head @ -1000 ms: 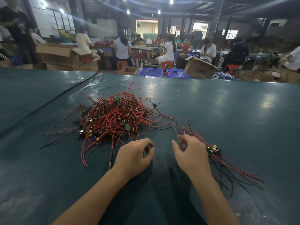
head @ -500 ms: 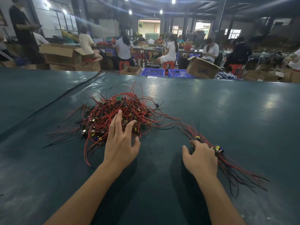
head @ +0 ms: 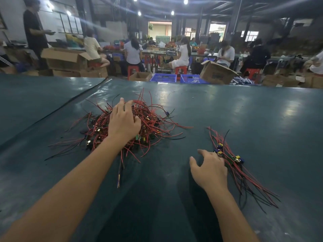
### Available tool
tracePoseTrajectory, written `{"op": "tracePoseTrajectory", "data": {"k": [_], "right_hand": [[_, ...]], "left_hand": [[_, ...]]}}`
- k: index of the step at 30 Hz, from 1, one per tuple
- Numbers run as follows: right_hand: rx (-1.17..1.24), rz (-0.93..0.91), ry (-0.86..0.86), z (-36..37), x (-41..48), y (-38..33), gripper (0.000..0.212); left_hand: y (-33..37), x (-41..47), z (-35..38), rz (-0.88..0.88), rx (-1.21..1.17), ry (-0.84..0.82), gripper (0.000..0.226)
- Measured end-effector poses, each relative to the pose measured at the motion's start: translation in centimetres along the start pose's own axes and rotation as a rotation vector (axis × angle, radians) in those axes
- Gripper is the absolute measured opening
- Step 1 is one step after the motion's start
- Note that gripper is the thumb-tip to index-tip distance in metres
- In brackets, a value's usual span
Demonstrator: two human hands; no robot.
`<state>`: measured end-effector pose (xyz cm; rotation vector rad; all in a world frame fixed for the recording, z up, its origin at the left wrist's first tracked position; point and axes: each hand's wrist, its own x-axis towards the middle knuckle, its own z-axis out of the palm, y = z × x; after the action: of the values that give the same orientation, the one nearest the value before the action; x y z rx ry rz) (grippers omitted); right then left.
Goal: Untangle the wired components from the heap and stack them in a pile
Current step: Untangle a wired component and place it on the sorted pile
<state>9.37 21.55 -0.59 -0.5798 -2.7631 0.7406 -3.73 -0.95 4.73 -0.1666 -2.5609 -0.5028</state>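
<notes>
Wired components, small circuit boards trailing red and black leads, lie in a tangled heap (head: 125, 126) on a dark green table (head: 244, 109) in a busy assembly hall. A worker's left hand (head: 123, 122) reaches into the top of the heap, fingers (head: 120, 102) spread and curled down among the leads, apparently feeling for one unit to pull free; whether it already has hold of a wire cannot be told, since the palm hides the contact. The right hand (head: 209, 169) rests open on the table, its fingers touching the near edge of the sorted pile (head: 232, 161), gripping nothing, probably steadying the pile and marking where the next piece goes. That pile lies well apart from the heap, its leads fanned roughly one way, likely so freed units cannot snag again. It is far smaller than the heap, so most of the work appears to remain. Behind the table, two blue plastic crates (head: 178, 78) stand among open cardboard boxes (head: 216, 72); their contents are too small to make out.
</notes>
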Motion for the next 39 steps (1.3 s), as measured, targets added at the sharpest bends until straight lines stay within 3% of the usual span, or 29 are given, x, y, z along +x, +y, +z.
{"op": "tracePoseTrajectory", "data": {"k": [2,4,10,17,19,22,24,27,34,37,39], "right_hand": [[0.005,-0.003,0.001,0.0,0.0,0.0,0.05],[0.018,0.005,0.008,0.0,0.0,0.0,0.049],[0.046,0.113,0.09,-0.7,0.9,1.5,0.051],[0.053,0.139,0.134,-0.7,1.5,2.1,0.053],[0.172,0.056,0.142,-0.3,1.0,1.1,0.044],[0.658,-0.087,0.074,0.3,-0.4,-1.5,0.009],[0.898,-0.152,0.012,0.6,-1.4,-3.3,0.022],[1.176,-0.089,-0.055,0.9,-2.1,-4.7,0.037],[1.138,0.015,-0.099,1.6,-2.3,-4.0,0.033],[1.099,0.003,-0.064,1.8,-2.3,-4.0,0.027],[1.089,-0.022,-0.025,1.7,-2.4,-4.0,0.025]], "left_hand": [[-0.5,1.1,-0.2,-0.076,0.048,-0.094,0.059],[-0.8,1.5,-0.3,-0.079,0.032,-0.084,0.053],[-1.5,1.0,-0.8,0.058,-0.084,0.087,0.024],[0.6,0.3,-3.1,0.276,-0.241,0.357,0.024],[1.9,0.0,-3.9,0.334,-0.254,0.465,0.025],[4.1,-2.1,-3.7,0.465,-0.332,0.534,0.029],[5.1,-4.4,-2.4,0.578,-0.368,0.521,0.032],[5.5,-8.3,0.2,0.7,-0.381,0.446,0.035],[4.3,-11.4,2.5,0.681,-0.402,0.324,0.029],[4.6,-11.9,2.2,0.6,-0.426,0.298,0.009],[4.8,-12.5,2.0,0.495,-0.553,0.172,0.021]]}}
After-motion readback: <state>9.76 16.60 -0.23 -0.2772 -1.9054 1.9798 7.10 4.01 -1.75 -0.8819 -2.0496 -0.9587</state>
